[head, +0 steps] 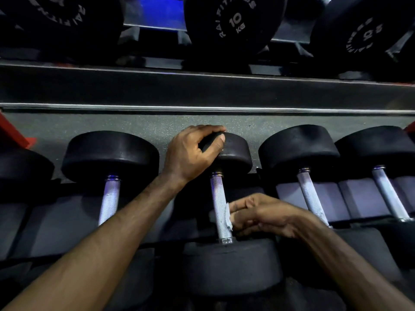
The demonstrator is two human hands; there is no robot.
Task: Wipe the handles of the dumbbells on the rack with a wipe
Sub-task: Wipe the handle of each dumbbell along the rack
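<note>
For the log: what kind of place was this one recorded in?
Most likely a gym's weights area. Black dumbbells with metal handles lie side by side on a rack, and a weight above is marked 10 kg. The floor looks like speckled rubber.

A gym, probably commercial: rubber dumbbells (110, 176) fill a tiered rack (202, 93) above speckled flooring (112, 124).

Dim scene, bluish top glow, wide-angle edge distortion, soft blur
</note>
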